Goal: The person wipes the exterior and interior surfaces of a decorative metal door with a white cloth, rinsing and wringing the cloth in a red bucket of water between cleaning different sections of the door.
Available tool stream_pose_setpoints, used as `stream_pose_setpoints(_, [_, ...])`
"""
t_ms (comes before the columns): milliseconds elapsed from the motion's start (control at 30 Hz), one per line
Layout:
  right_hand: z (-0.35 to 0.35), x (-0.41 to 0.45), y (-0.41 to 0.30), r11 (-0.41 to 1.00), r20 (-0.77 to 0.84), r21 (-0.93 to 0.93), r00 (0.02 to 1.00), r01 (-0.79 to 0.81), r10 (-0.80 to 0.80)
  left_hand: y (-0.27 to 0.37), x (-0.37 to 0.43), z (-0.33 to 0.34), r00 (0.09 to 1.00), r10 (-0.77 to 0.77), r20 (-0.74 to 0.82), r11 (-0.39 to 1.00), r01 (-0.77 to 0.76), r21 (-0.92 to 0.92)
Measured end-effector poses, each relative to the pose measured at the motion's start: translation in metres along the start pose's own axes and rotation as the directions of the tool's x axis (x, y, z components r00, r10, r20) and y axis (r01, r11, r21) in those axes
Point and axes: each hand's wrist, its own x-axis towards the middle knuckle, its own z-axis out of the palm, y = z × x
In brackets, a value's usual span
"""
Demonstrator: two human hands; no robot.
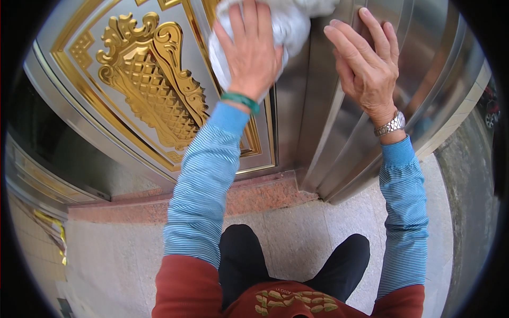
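My left hand (253, 53), with a green bangle at its wrist, lies spread on a bunched white cloth (292, 30) against a metal door (288, 119). Its fingertips reach the top edge of the view. Raised gold relief ornament (159, 83) decorates the door panel to its left. To the right of the cloth, my right hand (368, 63) is raised with its fingers partly spread and nothing held, in front of the ribbed metal door frame (342, 135). Whether it touches the frame I cannot tell. A silver wristwatch (390, 124) is on that wrist.
A reddish granite sill (262, 192) runs under the door, and a pale stone floor (294, 238) lies below my knees. Yellow tape or strip (59, 230) is at the far left. Part of a vehicle with a wheel (491, 119) shows at the far right.
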Motion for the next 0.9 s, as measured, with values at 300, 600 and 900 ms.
stream_pose_setpoints(300, [0.000,0.002,0.000,1.000,-0.002,-0.006,1.000,0.003,-0.003,0.018,-0.152,0.007,0.933,-0.009,0.360,0.997,0.038,-0.074])
stream_pose_setpoints(600, [-0.001,0.000,0.003,1.000,0.020,0.019,1.000,-0.016,0.016,-0.007,-0.022,-0.011,0.989,-0.015,0.145,0.999,0.021,-0.036])
stream_pose_setpoints(900, [-0.006,0.004,0.001,1.000,0.039,0.025,0.999,-0.016,0.015,-0.026,0.060,-0.015,0.999,0.034,-0.013,0.999,-0.033,0.041])
